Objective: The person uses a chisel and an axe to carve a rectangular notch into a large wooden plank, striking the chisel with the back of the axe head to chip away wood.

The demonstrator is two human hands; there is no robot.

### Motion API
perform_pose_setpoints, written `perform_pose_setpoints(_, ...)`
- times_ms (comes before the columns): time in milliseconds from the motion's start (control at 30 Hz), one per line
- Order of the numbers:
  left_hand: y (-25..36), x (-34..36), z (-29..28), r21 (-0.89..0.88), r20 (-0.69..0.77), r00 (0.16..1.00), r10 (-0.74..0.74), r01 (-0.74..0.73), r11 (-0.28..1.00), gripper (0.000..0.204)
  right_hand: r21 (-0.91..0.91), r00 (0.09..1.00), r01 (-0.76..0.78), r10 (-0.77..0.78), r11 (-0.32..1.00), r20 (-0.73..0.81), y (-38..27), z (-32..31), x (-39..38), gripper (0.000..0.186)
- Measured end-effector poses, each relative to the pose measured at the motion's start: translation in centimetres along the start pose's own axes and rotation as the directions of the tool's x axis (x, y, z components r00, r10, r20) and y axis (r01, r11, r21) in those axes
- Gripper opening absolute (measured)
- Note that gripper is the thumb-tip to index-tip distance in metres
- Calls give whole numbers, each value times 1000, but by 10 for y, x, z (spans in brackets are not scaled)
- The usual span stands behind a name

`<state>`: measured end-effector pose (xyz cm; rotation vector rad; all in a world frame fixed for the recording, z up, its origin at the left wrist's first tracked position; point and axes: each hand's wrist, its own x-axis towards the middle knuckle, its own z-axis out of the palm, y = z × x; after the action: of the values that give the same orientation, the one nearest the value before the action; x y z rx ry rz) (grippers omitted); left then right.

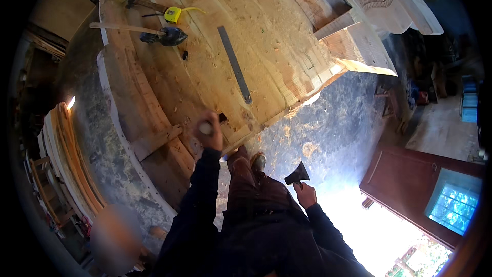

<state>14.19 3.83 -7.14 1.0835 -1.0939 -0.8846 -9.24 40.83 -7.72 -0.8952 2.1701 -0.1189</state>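
Observation:
My right hand (306, 193) hangs beside my leg and grips the handle of a small hatchet (298, 175), whose dark head points up and away from me. My left hand (209, 132) is raised over the near edge of the wooden workbench (266, 36); it is blurred and closed around a small pale object that I cannot make out. A dark notch in the bench top lies just right of that hand. My shoe (259, 161) stands on the grey floor below the bench edge.
On the bench lie a long metal ruler (234, 65), a yellow tape measure (173, 14), a hammer (138, 1) and a wooden-handled tool (154, 32). Carved pale woodwork (374, 0) stands at the far right. Stacked boards (69, 159) lean at left. A brown door (410, 184) stands at right.

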Motion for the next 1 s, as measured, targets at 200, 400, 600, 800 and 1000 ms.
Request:
perform_pose_setpoints(200,-41,-29,7,173,113,983,146,-165,971,26,-29,1000,11,-11,1000,-1,8,-1,2,48)
perform_pose_setpoints(400,-17,65,22,-181,71,866,-495,499,847,31,-43,999,47,-48,998,-8,12,6,8,49)
perform_pose_setpoints(600,-6,69,20,-166,-25,843,-537,527,834,32,-66,993,118,-117,991,17,19,19,18,48)
perform_pose_setpoints(800,93,71,-6,-400,3,783,-622,571,717,38,-4,1000,5,-5,1000,8,6,7,11,53)
perform_pose_setpoints(1000,68,51,-2,-418,-168,902,-397,299,858,41,-51,999,10,-8,999,36,20,13,8,51)
